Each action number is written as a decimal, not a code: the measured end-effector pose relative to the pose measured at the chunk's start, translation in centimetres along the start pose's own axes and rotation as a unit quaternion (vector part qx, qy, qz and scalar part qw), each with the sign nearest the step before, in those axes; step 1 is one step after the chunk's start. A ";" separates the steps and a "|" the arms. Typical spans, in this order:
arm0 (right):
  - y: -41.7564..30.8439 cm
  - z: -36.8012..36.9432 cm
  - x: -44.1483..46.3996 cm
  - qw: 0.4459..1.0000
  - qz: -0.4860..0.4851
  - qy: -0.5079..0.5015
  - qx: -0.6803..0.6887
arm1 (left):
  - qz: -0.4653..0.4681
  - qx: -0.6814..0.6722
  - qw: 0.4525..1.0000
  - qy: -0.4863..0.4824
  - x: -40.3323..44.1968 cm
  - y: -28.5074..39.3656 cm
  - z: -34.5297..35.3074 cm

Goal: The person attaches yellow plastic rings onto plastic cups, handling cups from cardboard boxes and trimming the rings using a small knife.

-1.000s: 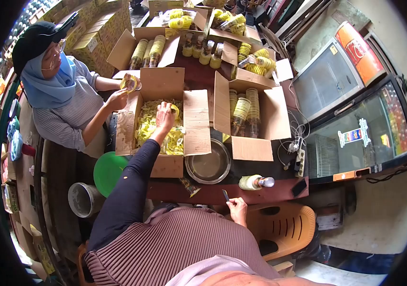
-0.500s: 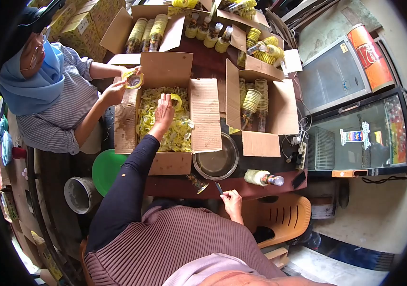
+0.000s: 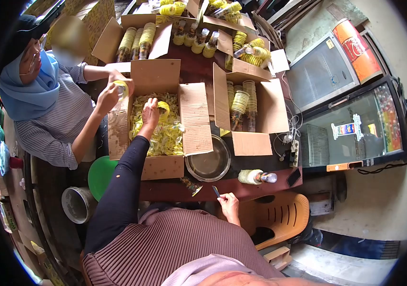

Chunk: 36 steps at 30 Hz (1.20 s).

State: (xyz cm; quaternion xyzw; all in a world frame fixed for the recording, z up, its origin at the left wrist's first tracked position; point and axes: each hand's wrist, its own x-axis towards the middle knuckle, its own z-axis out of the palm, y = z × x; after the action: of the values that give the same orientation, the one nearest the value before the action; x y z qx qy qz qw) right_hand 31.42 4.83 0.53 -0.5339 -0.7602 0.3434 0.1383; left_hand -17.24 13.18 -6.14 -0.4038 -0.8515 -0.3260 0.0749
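My left hand (image 3: 150, 117) reaches into the open cardboard box (image 3: 196, 119) filled with loose yellow strips (image 3: 165, 140). Its fingers are closed on a yellow ring-shaped piece (image 3: 164, 109) above the heap. Near the table's front edge, my right hand (image 3: 230, 206) grips a small dark-handled knife (image 3: 216, 191), pointing up and left. Just beyond the knife lies a printed plastic wrapper (image 3: 191, 186). A round metal basin (image 3: 208, 159) stands right of the box.
Across at left, a co-worker (image 3: 53, 105) handles a yellow-rimmed roll (image 3: 121, 88). A bottle-shaped pack (image 3: 257, 177) and phone (image 3: 294, 178) lie at front right. Boxes of stacked yellow cups (image 3: 250, 95) stand behind. A green basin (image 3: 101, 178) and bucket (image 3: 77, 205) sit left of my arm.
The camera view has shifted slightly, moving the table leftward. My left hand stays over the strips with the yellow ring, my right keeps the knife. The co-worker's hands have turned the roll.
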 end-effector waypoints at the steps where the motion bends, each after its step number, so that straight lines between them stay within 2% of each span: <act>1: 0.2 -0.1 -0.2 1.000 0.000 0.001 0.002 | -0.006 -0.011 1.000 -0.014 -0.2 0.2 -0.2; 3: 0.8 -0.2 -0.2 1.000 -0.005 0.004 -0.002 | 0.011 -0.019 1.000 0.000 -0.4 0.7 -0.5; 6: 1.4 -0.8 -0.2 1.000 -0.010 0.005 -0.001 | -0.051 -0.063 0.996 -0.041 -0.7 2.0 -1.4; 11: 2.0 -2.3 0.1 1.000 -0.022 0.015 0.001 | -0.068 -0.116 0.991 -0.026 -1.5 3.7 -4.1; 13: 2.6 -2.7 0.4 1.000 -0.026 0.016 -0.004 | -0.179 -0.327 0.926 -0.056 -1.9 4.9 -6.2; 14: 3.0 -2.8 0.6 0.999 -0.029 0.017 -0.004 | -0.170 -0.393 0.903 -0.044 -2.4 4.6 -6.2; 15: 3.3 -2.9 0.8 0.999 -0.033 0.017 -0.004 | -0.170 -0.391 0.904 -0.039 -3.0 5.0 -7.1; 18: 3.7 -3.5 1.6 0.999 -0.052 0.005 -0.007 | -0.193 -0.569 0.795 -0.083 -5.0 6.1 -10.0; 19: 3.8 -3.6 1.9 0.998 -0.063 0.005 -0.010 | -0.226 -0.561 0.791 -0.097 -5.4 6.5 -10.6; 21: 3.6 -3.7 2.8 0.997 -0.072 -0.003 -0.006 | -0.262 -0.622 0.729 -0.115 -6.9 7.2 -12.2; 22: 3.6 -3.8 3.3 0.997 -0.083 -0.006 0.001 | -0.264 -0.634 0.721 -0.097 -7.8 7.7 -12.8; 25: 4.0 -3.8 4.0 0.994 -0.103 -0.020 0.008 | -0.246 -0.638 0.729 -0.026 -10.3 9.7 -14.2; 26: 3.9 -3.8 4.3 0.994 -0.107 -0.027 0.009 | -0.205 -0.619 0.755 -0.067 -11.0 10.3 -15.3; 29: 4.5 -3.8 4.8 0.992 -0.119 -0.048 0.010 | -0.110 -0.543 0.827 -0.092 -13.1 11.1 -16.1; 31: 5.1 -3.8 5.1 0.987 -0.153 -0.050 -0.005 | -0.091 -0.574 0.809 -0.080 -14.4 12.4 -16.4; 33: 5.5 -3.9 5.3 0.985 -0.163 -0.060 0.001 | -0.073 -0.496 0.865 -0.030 -15.5 13.0 -16.6; 34: 5.7 -4.0 5.5 0.984 -0.167 -0.064 0.005 | -0.078 -0.493 0.866 -0.023 -16.0 13.4 -16.9; 36: 6.0 -4.4 5.5 0.982 -0.171 -0.077 0.001 | -0.069 -0.388 0.918 0.036 -17.5 14.1 -17.7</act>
State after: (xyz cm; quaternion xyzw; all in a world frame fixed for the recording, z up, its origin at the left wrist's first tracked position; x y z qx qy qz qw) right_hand 36.07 12.67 -1.17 -0.3674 -0.8486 0.3553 0.1365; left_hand 2.35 -2.45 7.73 -0.3290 -0.6808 -0.6496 -0.0796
